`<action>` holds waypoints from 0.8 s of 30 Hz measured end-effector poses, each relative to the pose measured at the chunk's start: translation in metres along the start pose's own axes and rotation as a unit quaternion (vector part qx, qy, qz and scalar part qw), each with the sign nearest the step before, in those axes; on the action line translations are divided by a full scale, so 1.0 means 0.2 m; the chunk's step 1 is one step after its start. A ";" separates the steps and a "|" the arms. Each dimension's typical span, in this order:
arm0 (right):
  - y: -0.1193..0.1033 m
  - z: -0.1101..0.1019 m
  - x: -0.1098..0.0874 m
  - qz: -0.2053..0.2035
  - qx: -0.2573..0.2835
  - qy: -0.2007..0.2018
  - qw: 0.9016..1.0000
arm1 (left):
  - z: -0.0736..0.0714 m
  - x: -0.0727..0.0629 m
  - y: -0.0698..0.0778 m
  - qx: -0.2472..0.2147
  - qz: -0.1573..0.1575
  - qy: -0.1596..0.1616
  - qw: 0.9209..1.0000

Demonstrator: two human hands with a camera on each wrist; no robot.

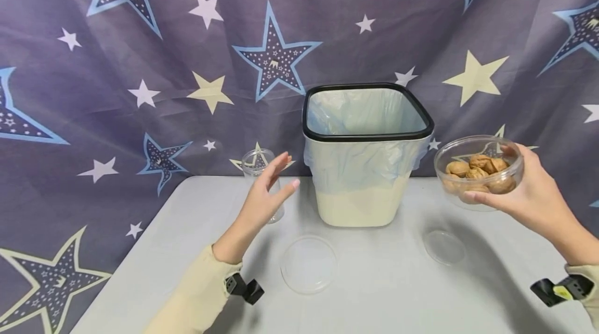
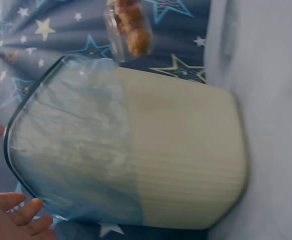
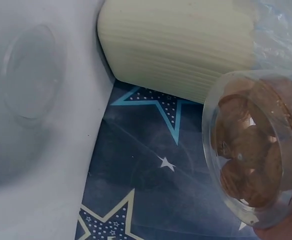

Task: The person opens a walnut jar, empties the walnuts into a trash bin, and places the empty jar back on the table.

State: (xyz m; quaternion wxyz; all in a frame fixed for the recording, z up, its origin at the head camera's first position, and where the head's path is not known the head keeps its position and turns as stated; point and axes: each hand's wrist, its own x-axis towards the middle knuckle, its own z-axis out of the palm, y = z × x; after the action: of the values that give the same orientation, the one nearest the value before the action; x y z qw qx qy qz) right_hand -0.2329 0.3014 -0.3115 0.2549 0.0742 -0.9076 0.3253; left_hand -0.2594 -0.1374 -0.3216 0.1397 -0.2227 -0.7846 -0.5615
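My right hand [image 1: 538,196] grips a clear round plastic container [image 1: 482,188] of walnuts [image 1: 477,170], held above the table to the right of the bin. In the right wrist view the walnuts [image 3: 251,145] show through the container's wall. My left hand [image 1: 262,196] is raised left of the bin, thumb and fingers apart, with nothing between them. Behind it stands a clear plastic jar [image 1: 255,162], partly hidden by the hand. The cream bin [image 1: 360,201] has a black rim and a bluish plastic liner [image 2: 81,145] folded over its edge.
Two clear round lids lie flat on the white table [image 1: 383,292]: a larger lid [image 1: 309,265] in front of the bin and a smaller lid [image 1: 444,247] at its right. A star-patterned curtain [image 1: 187,63] hangs behind the table.
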 end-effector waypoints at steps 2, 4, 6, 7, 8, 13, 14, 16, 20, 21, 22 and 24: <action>-0.01 -0.01 0.02 0.002 0.000 0.001 1.000 | 0.01 0.04 0.03 -0.016 -0.001 0.007 1.000; -0.03 -0.01 0.03 -0.002 0.006 0.005 1.000 | 0.02 0.07 0.06 -0.022 -0.006 0.013 1.000; -0.04 -0.02 0.04 -0.004 0.011 0.007 1.000 | 0.03 0.11 0.08 -0.024 -0.010 0.021 0.999; -0.05 -0.02 0.05 -0.004 0.011 0.009 1.000 | 0.04 0.13 0.09 -0.026 -0.012 0.025 0.999; -0.05 -0.03 0.06 -0.002 0.009 0.010 1.000 | 0.05 0.15 0.09 -0.026 -0.010 0.029 0.999; -0.08 -0.05 0.10 0.005 0.001 0.008 1.000 | 0.07 0.24 0.13 -0.033 -0.005 0.057 0.998; -0.08 -0.05 0.11 0.003 0.003 0.007 1.000 | 0.08 0.25 0.14 -0.032 -0.005 0.058 0.998; -0.09 -0.05 0.13 -0.001 0.008 0.007 1.000 | 0.08 0.28 0.16 -0.029 -0.010 0.057 0.998; -0.11 -0.07 0.17 -0.004 0.008 0.008 1.000 | 0.10 0.34 0.20 -0.021 -0.027 0.043 0.998; -0.11 -0.07 0.18 -0.003 0.004 0.010 1.000 | 0.11 0.35 0.22 -0.023 -0.033 0.040 0.998; -0.12 -0.08 0.18 -0.002 0.002 0.011 1.000 | 0.11 0.37 0.23 -0.024 -0.038 0.038 0.998; -0.13 -0.09 0.20 -0.003 0.002 0.010 1.000 | 0.12 0.40 0.24 -0.032 -0.054 0.031 0.998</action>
State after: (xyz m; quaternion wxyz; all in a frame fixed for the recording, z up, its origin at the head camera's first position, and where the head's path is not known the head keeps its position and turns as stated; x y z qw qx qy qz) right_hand -0.2522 0.2944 -0.2656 0.2646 0.0739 -0.9041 0.3272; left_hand -0.3027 -0.0867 -0.2519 0.1262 -0.1665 -0.7727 -0.5995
